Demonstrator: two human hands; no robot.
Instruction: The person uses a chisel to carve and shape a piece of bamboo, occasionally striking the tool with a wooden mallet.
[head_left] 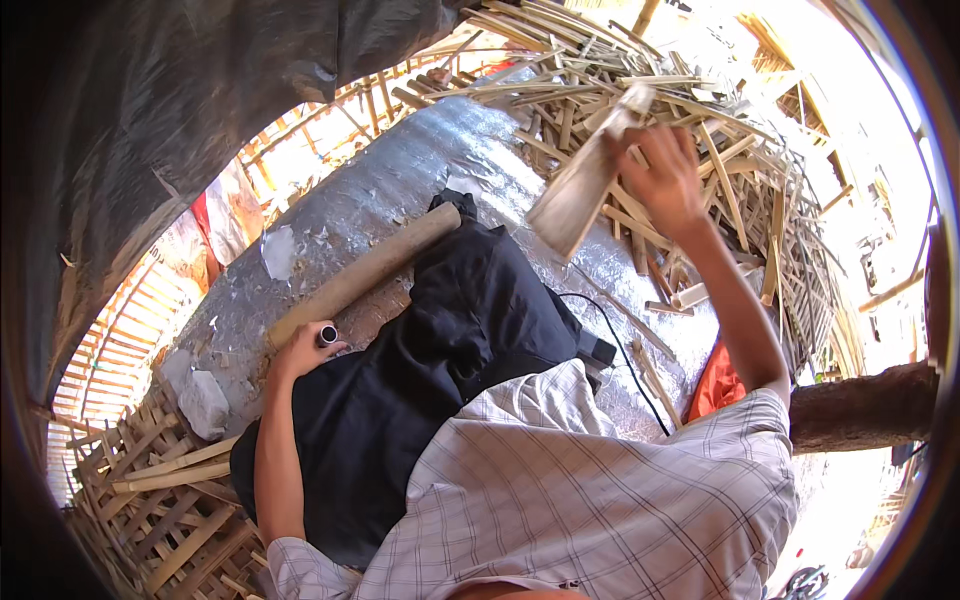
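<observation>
My left hand (298, 350) is closed around a short dark cylinder (327, 336) with a pale ring at its end, like a tool handle; the rest of it is hidden. Beside that hand lies a thick bamboo pole (370, 268), slanting along my black-clad leg. My raised right hand (662, 180) grips a broad, flat split bamboo piece (580, 190) at its upper part, thumb on one side. Motion blurs that piece and the fingers a little. It tilts over the edge of the heap of bamboo strips (745, 175).
A shiny grey sheet (330, 225) covers the ground. Woven bamboo lattice (190, 530) stands at the lower left. A black cable (630, 360) runs beside my leg, near an orange cloth (717, 382). A thick log (865, 412) juts in at right; dark sheeting (150, 110) hangs upper left.
</observation>
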